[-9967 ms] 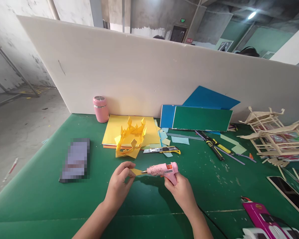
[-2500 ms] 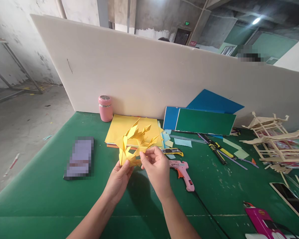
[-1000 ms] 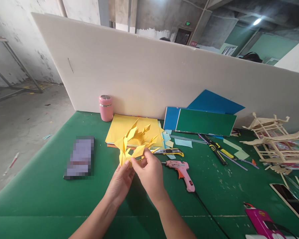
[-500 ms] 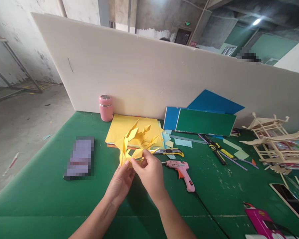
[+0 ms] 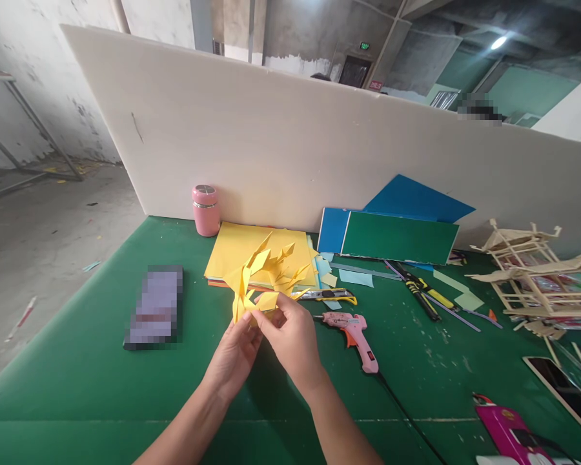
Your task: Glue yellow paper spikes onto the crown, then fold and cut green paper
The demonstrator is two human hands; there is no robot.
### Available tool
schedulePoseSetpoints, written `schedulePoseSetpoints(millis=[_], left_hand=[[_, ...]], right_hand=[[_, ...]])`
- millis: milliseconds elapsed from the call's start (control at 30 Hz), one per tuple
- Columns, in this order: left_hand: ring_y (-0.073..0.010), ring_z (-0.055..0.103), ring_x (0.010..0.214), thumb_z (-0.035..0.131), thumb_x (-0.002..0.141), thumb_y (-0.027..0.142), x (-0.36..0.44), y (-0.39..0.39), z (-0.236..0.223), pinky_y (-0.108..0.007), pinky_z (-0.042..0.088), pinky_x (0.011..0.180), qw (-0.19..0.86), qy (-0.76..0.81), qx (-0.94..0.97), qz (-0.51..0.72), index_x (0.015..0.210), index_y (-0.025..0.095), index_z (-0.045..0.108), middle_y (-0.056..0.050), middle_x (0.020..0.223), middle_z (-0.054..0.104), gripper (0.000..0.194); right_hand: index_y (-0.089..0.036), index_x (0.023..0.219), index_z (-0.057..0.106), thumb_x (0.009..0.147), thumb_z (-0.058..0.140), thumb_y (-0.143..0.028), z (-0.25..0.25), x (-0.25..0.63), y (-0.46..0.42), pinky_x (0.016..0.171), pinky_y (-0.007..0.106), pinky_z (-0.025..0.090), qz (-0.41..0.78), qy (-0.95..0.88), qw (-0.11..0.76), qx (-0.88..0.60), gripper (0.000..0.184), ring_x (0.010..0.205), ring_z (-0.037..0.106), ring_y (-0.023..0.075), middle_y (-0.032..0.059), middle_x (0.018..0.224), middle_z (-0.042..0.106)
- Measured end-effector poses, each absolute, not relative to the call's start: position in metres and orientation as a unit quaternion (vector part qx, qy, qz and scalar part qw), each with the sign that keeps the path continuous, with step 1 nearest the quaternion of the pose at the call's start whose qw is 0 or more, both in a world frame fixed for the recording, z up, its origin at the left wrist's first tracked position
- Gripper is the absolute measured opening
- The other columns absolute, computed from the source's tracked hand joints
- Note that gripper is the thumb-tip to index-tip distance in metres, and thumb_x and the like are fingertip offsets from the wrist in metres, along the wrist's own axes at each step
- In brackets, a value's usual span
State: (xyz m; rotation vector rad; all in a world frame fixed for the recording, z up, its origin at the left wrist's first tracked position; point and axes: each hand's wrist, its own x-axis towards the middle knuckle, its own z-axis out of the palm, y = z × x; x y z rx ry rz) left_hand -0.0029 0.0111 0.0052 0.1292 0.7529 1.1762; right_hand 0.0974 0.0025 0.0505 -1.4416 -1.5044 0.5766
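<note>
Spiky yellow folded-paper crown is pinched by both hands
A pink pistol-shaped plastic glue gun is laid right of the crown.

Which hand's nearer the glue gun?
Right. The right hand is just left of the glue gun; the left hand is farther left, past the right hand.

Folded from yellow paper into a ring-shaped crown, with pointed tips jutting up and outward. Held up over the table, pinched at the near edge between the fingers; partly hidden there.
</note>
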Motion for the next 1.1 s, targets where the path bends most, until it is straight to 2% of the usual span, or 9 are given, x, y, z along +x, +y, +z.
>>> schedulePoseSetpoints(millis=[300, 900, 1000, 1100], left_hand=[[-0.0135, 0.069, 0.08, 0.069, 0.077, 0.016, -0.004, 0.012, 0.002, -0.02, 0.053, 0.073, 0.766, 0.342, 0.074, 0.539, 0.095, 0.019, 0.07, -0.002, 0.089, 0.075, 0.018], [-0.0158, 0.07, 0.083, 0.065, 0.08, 0.013, -0.004, 0.012, 0.004, -0.023, 0.052, 0.076, 0.778, 0.325, 0.078, 0.532, 0.106, 0.018, 0.066, -0.003, 0.095, 0.075, 0.027], [-0.0166, 0.069, 0.086, 0.061, 0.083, 0.012, -0.004, 0.014, 0.006, -0.024, 0.051, 0.078, 0.776, 0.322, 0.073, 0.537, 0.109, 0.018, 0.066, -0.004, 0.095, 0.075, 0.027], [-0.0153, 0.069, 0.081, 0.057, 0.086, 0.011, -0.005, 0.018, 0.006, -0.025, 0.051, 0.078, 0.772, 0.318, 0.063, 0.546, 0.112, 0.018, 0.065, -0.003, 0.091, 0.075, 0.028]], right_hand=[[-0.022, 0.082, 0.067, 0.078, 0.059, -0.027, 0.047, 0.098, 0.004, 0.068, 0.03, 0.054, 0.26, -0.603, 0.49, -0.574, 0.01, 0.071, 0.067, 0.0198, 0.0034, 0.082, 0.073], [-0.02, 0.081, 0.067, 0.079, 0.055, -0.024, 0.05, 0.095, 0.005, 0.061, 0.028, 0.051, 0.214, -0.617, 0.47, -0.594, 0.012, 0.065, 0.065, 0.018, 0.0036, 0.08, 0.073], [-0.02, 0.094, 0.069, 0.078, 0.059, -0.026, 0.054, 0.095, 0.004, 0.057, 0.027, 0.05, 0.204, -0.625, 0.439, -0.613, 0.02, 0.058, 0.063, 0.0172, 0.0026, 0.074, 0.072], [-0.021, 0.118, 0.062, 0.074, 0.067, -0.031, 0.065, 0.103, 0.0, 0.051, 0.026, 0.048, 0.192, -0.639, 0.407, -0.624, 0.045, 0.048, 0.058, 0.0136, 0.0027, 0.082, 0.073]])
